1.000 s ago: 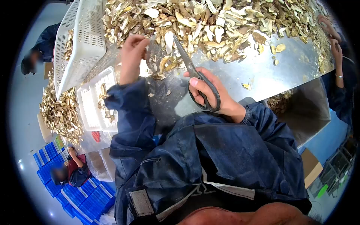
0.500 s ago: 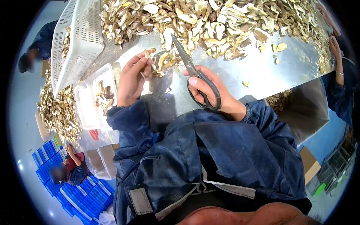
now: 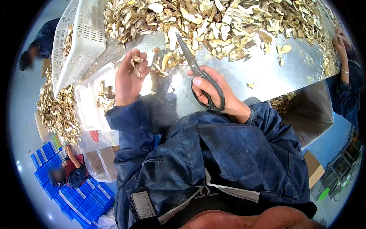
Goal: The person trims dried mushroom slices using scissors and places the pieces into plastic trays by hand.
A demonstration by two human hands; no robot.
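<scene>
My right hand [image 3: 211,89] is wrapped round the black handles of a pair of scissors [image 3: 187,51], whose blades point up and away toward the pile. The blades look closed together. In my left hand [image 3: 129,78], turned palm up with curled fingers, lies a piece of dried mushroom [image 3: 136,63]. Just right of that hand, several loose mushroom slices [image 3: 167,62] rest on the metal table [image 3: 228,78]. A large heap of dried mushroom slices [image 3: 213,23] spreads along the far side.
Left of my hand stands a white shallow tray [image 3: 85,110] with a few slices. A tall white perforated basket [image 3: 82,42] leans behind it. Another mushroom pile [image 3: 59,112] lies far left. A co-worker's hands [image 3: 341,44] are at the right edge. Blue stacked boxes [image 3: 80,198] stand lower left.
My left hand has moved slightly left and turned palm up, its fingers going from a fingertip pinch to a loose curl round the mushroom piece. My right hand and the scissors have barely moved.
</scene>
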